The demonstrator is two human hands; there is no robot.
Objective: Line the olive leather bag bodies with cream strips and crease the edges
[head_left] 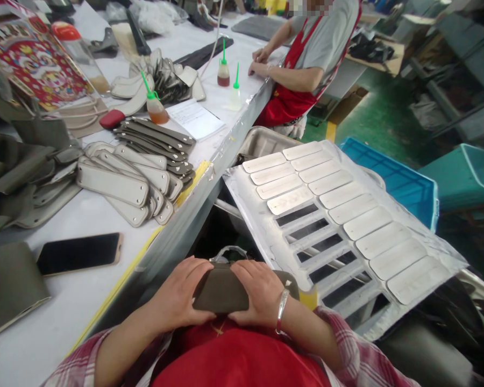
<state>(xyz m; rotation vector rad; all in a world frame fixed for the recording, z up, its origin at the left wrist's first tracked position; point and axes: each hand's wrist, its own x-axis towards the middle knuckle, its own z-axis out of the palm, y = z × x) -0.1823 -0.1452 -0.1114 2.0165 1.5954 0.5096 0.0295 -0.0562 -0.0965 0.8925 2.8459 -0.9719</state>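
Both hands grip one dark olive-grey strip (221, 290) with rounded ends, held crosswise just above my red apron. My left hand (181, 295) has its thumb below and fingers over the top edge near one end. Further along, my right hand (262, 293) holds it the same way, and the strip's right end with a small white spot shows past the wrist. What lies under the fingers is hidden. Left of the hands, a pile of pale strips with small holes (113, 185) rests on the table, beside a stack of dark strips (157, 140).
A white slotted board (262, 231) with rows of pale strips tilts at the right. On the table (76, 301) lie a phone (80, 253), a notebook (196, 119) and a green-tipped bottle (157, 111). A co-worker (306, 64) sits further along; a blue crate (391, 177) stands behind the board.
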